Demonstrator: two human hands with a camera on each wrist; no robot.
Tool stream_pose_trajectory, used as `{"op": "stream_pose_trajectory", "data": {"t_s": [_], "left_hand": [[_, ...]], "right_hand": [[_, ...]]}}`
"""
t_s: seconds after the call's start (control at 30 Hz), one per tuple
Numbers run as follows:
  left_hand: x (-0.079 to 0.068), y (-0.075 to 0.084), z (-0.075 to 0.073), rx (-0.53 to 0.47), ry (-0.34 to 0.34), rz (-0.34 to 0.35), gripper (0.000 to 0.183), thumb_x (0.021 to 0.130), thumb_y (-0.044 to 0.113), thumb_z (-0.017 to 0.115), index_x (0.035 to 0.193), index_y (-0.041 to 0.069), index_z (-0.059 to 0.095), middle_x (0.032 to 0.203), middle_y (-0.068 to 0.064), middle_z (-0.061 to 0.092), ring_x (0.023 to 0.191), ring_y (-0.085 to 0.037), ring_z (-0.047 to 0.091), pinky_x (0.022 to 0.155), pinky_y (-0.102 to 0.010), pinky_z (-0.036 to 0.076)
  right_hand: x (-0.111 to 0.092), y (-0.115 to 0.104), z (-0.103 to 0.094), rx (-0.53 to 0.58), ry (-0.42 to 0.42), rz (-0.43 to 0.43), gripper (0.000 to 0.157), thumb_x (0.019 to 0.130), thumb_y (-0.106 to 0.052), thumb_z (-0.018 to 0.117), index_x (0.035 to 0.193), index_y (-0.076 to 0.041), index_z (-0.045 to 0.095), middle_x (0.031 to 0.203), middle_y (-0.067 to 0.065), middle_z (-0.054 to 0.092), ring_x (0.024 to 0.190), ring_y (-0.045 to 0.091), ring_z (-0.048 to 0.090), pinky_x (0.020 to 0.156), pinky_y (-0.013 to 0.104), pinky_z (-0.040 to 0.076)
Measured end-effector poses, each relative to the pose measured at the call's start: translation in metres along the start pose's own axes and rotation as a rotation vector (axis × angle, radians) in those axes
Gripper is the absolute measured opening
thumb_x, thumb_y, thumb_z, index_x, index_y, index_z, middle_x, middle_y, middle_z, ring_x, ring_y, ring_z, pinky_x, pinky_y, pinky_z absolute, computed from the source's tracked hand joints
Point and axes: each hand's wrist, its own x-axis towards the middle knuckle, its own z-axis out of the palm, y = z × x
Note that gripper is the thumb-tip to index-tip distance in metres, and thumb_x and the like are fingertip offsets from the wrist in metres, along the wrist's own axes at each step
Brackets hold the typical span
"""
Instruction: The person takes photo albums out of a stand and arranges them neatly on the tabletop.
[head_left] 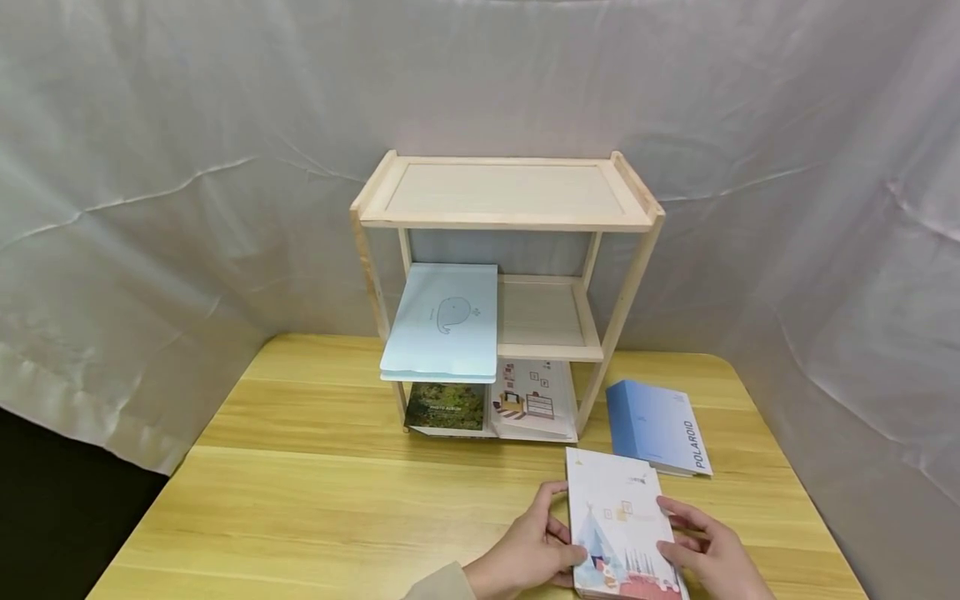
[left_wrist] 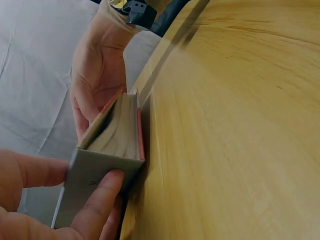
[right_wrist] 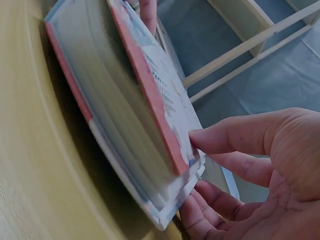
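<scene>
A thick photo album [head_left: 621,508] with a white cover and a blue tent drawing lies near the table's front, between both hands. My left hand [head_left: 528,542] holds it at the spine side, thumb on the front cover. On the opposite long side my right hand [head_left: 708,546] grips the edge, its thumb on the cover in the right wrist view. That view also shows the album's page block [right_wrist: 110,100] between red-trimmed covers, raised slightly off the table at one side. In the left wrist view, fingers [left_wrist: 97,205] press the plain grey spine [left_wrist: 82,187].
A wooden three-tier shelf [head_left: 502,196] stands behind. Its middle tier bears light-blue whale albums [head_left: 442,325], jutting past the front. On the bottom tier lie a dark photo album [head_left: 446,407] and a white illustrated one [head_left: 534,400]. A blue Polaroid album [head_left: 660,425] lies right of the shelf.
</scene>
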Motion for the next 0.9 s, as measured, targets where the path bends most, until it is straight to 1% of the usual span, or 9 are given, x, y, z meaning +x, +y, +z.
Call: {"op": "stream_pose_trajectory", "data": {"t_s": [0.1,0.27,0.37,0.5,0.7,0.9], "left_hand": [[0.004,-0.001,0.002,-0.002,0.004,-0.005,0.082,0.094,-0.004,0.075,0.159,0.030,0.039,0.104,-0.012,0.057,0.079,-0.019,0.068,0.069,-0.040,0.069],[0.010,0.000,0.005,0.004,0.009,-0.004,0.083,0.094,-0.004,0.075,0.160,0.030,0.039,0.103,-0.012,0.058,0.078,-0.019,0.068,0.068,-0.040,0.068],[0.013,0.000,0.006,-0.004,0.006,-0.005,0.082,0.094,-0.005,0.075,0.160,0.030,0.039,0.103,-0.012,0.057,0.078,-0.018,0.068,0.067,-0.040,0.068],[0.016,0.000,0.007,-0.011,-0.001,-0.007,0.082,0.094,-0.006,0.074,0.160,0.029,0.038,0.102,-0.012,0.058,0.077,-0.018,0.068,0.069,-0.041,0.068],[0.017,0.000,0.009,-0.014,0.005,0.001,0.084,0.094,-0.008,0.074,0.160,0.028,0.038,0.102,-0.011,0.057,0.076,-0.018,0.068,0.070,-0.043,0.069],[0.016,0.000,0.012,-0.019,0.018,0.009,0.084,0.093,-0.010,0.073,0.160,0.027,0.038,0.101,-0.011,0.056,0.076,-0.018,0.067,0.070,-0.043,0.069]], "right_hand": [[0.001,0.000,-0.001,-0.004,0.009,-0.002,0.071,0.096,-0.015,0.081,0.157,0.003,0.049,0.153,0.026,0.057,0.117,0.022,0.063,0.083,0.019,0.057],[0.002,0.001,-0.003,-0.019,0.020,-0.012,0.068,0.098,-0.010,0.078,0.158,0.003,0.048,0.152,0.029,0.056,0.110,0.020,0.064,0.081,0.021,0.056],[0.002,0.000,-0.004,-0.036,0.027,-0.019,0.067,0.099,-0.011,0.077,0.158,0.004,0.047,0.148,0.031,0.058,0.110,0.021,0.064,0.080,0.021,0.056],[0.001,-0.001,-0.004,-0.060,0.039,-0.019,0.065,0.099,-0.011,0.077,0.156,0.004,0.049,0.146,0.029,0.060,0.111,0.021,0.063,0.080,0.019,0.055],[0.001,-0.005,-0.003,-0.109,0.017,-0.049,0.063,0.099,-0.014,0.076,0.155,0.002,0.053,0.143,0.024,0.063,0.110,0.021,0.060,0.082,0.021,0.053],[0.001,-0.004,-0.002,-0.115,0.022,-0.037,0.065,0.099,-0.015,0.077,0.156,0.001,0.052,0.141,0.022,0.062,0.112,0.023,0.059,0.082,0.019,0.052]]}}
